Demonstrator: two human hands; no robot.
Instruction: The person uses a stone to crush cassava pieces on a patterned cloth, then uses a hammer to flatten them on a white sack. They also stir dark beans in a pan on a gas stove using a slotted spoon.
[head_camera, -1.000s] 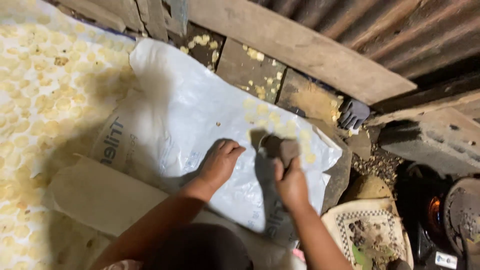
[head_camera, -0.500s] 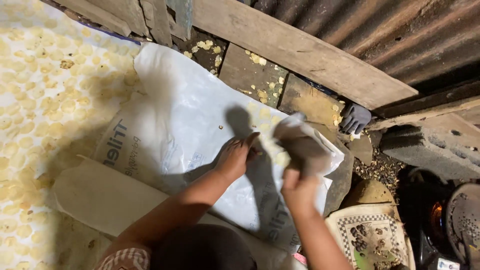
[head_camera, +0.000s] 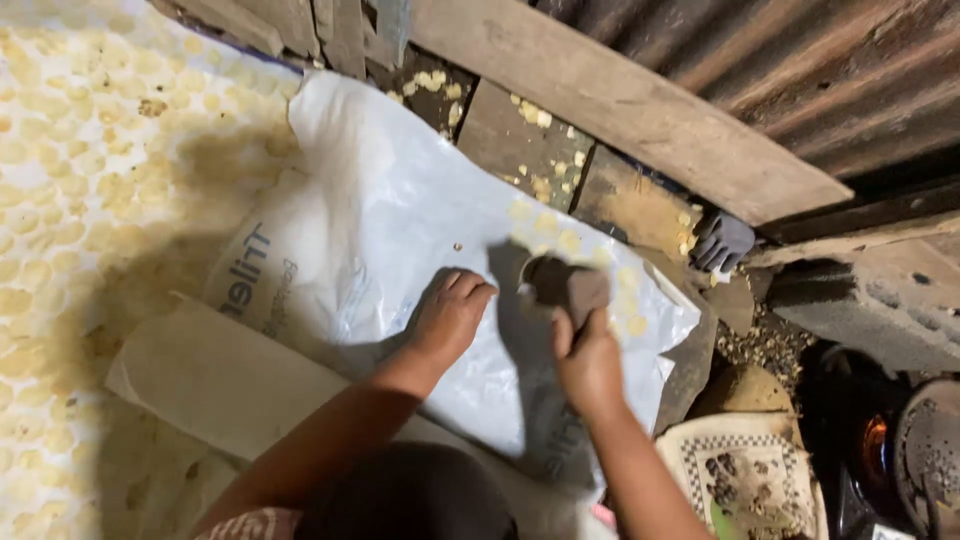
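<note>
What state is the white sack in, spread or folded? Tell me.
Spread. The white sack lies open and mostly flat over the boards, the left hand pressing on it. The right hand lifts a dark lump above it.

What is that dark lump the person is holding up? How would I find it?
Start at the big white plastic sack spread flat in the middle. Over its right part, the right hand lifts a dark brown lump, gripped from below, while the left hand rests flat on the sack beside it. It is the only dark, rounded thing against the white; the small pieces scattered around are pale yellow.
</note>
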